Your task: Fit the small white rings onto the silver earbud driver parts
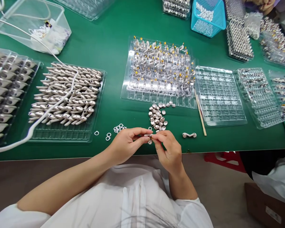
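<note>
Near the table's front edge, my left hand pinches a small white earbud shell between thumb and fingers. Fingertips of my right hand close on the shell's other end, where a tiny dark and yellow bit shows; the fingers hide most of it. Just beyond the hands lies a heap of round silver-white earbud caps. Several white rings lie left of my left hand, with a pair of rings closer to the edge. To the right of my right hand rests a white earbud piece.
A tray of earbud shells with a white cable across it stands left. Ahead is a tray of parts with yellow tabs. A wooden stick lies beside a clear tray. A blue basket stands farther back.
</note>
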### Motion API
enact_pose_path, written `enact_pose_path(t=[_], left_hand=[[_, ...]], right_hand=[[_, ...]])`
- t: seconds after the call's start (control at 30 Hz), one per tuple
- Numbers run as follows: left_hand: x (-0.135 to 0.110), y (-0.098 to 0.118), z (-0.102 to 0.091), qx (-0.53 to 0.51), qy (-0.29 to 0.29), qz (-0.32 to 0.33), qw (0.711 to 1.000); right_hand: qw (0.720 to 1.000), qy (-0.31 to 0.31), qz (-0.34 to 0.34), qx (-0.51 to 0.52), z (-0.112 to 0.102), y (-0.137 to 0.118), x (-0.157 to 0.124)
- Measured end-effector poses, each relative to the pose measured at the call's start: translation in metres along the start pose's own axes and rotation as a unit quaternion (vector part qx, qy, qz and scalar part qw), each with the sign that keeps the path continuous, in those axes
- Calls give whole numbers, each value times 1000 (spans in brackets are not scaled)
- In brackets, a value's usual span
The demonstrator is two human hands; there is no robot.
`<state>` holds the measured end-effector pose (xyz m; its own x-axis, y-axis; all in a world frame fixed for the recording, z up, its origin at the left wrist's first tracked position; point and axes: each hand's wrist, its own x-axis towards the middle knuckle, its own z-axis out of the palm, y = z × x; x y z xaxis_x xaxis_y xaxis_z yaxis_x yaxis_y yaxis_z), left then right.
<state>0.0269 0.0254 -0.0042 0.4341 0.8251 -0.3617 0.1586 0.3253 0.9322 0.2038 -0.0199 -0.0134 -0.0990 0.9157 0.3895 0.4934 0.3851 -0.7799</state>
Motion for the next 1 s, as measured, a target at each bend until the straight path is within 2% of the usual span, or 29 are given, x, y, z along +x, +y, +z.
enact_pose_path(t=[0.2, 0.43, 0.57, 0.7, 0.83, 1.0], left_hand=[[-1, 0, 0, 70, -7, 29, 997], [-4, 4, -2, 150, -63, 80, 983], [-6, 5, -1, 157, -89, 99, 979], [-7, 4, 1, 97, -94, 58, 989], [-8, 3, 3, 23, -59, -1, 998], [-10, 2, 7, 8, -7, 0, 1000]], right_hand=[[999, -31, 23, 25, -5, 0, 1], [988, -109, 95, 49, -20, -3, 8], [977, -165, 125, 48, -29, -3, 12], [980, -144, 131, 28, -29, -4, 11], [988, -104, 106, 29, -21, -5, 7], [987, -72, 129, 62, -12, -8, 3]])
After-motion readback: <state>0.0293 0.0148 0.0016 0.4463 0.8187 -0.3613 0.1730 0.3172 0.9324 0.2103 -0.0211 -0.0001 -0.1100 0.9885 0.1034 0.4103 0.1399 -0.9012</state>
